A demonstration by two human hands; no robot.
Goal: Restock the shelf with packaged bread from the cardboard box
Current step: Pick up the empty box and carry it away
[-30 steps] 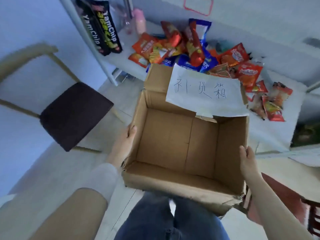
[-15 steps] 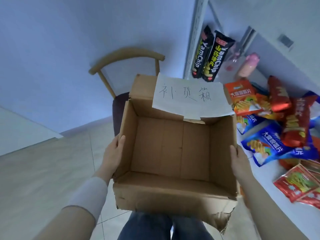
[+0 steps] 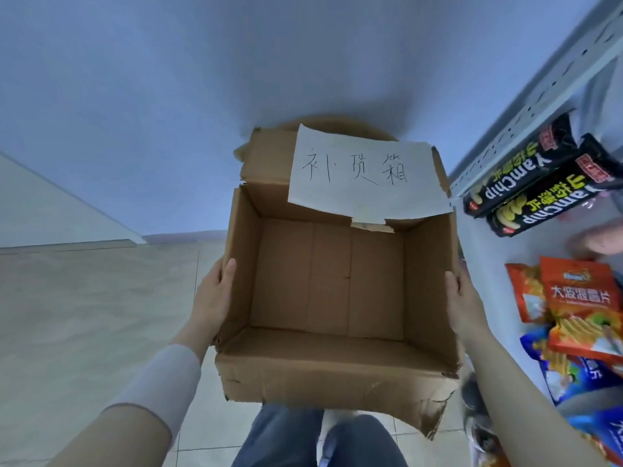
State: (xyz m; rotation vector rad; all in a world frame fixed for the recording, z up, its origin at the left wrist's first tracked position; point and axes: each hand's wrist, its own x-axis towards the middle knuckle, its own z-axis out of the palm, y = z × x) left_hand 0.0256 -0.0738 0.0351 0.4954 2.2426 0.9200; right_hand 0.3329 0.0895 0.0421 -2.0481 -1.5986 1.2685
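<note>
I carry one cardboard box [image 3: 332,281] between my two hands, above my jeans [image 3: 286,439]. My left hand [image 3: 215,294] lies flat against the box's left outer wall, fingers straight and thumb along the rim. My right hand [image 3: 462,305] presses the right outer wall the same way, though its fingertips are hard to make out. The box is open at the top, its bare brown bottom shows from wall to wall, and its near corner by my right wrist is torn. One paper sheet [image 3: 364,176] with three handwritten characters hangs on the far flap.

The shelf [image 3: 539,96] stands to the right of my right hand. Beyond that hand lie two black YamChip packs [image 3: 539,187], side by side. Nearer, just right of my right hand, are two orange chip bags [image 3: 580,298] overlapping, with at least two blue bags [image 3: 573,375] below them, cut off by the frame edge. A pink blurred thing [image 3: 600,241] at the edge I cannot identify. Left of my left hand is tiled floor [image 3: 84,315].
</note>
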